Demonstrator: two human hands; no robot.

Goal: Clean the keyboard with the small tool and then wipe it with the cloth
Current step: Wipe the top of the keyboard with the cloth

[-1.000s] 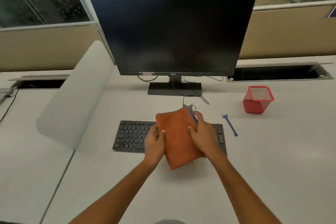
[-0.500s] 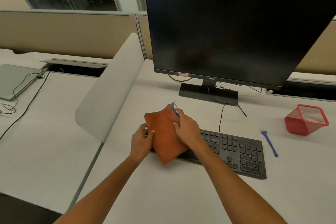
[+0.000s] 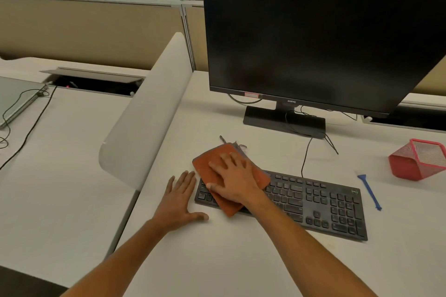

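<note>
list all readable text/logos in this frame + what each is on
"BenQ": on the monitor, lower bezel middle, above the stand.
Round logo on the keyboard, top right corner: too small to read.
Keyboard key legends: too blurred to read.
Pink and white sticker on the monitor's lower bezel, left part: print too small to read.
No text visible on the cloth, blue tool or red mesh cup.

1. The keyboard [image 3: 313, 202] lies on the desk [image 3: 241, 260], in front of the monitor [image 3: 313, 36].
2. The cloth [image 3: 210, 164] covers the keyboard's left end, under the right hand [image 3: 233, 181].
3. The left hand [image 3: 178, 200] rests flat on the desk, just left of the keyboard.
4. The small tool [image 3: 369, 191] lies right of the keyboard; the basket [image 3: 417, 159] stands behind it.
</note>
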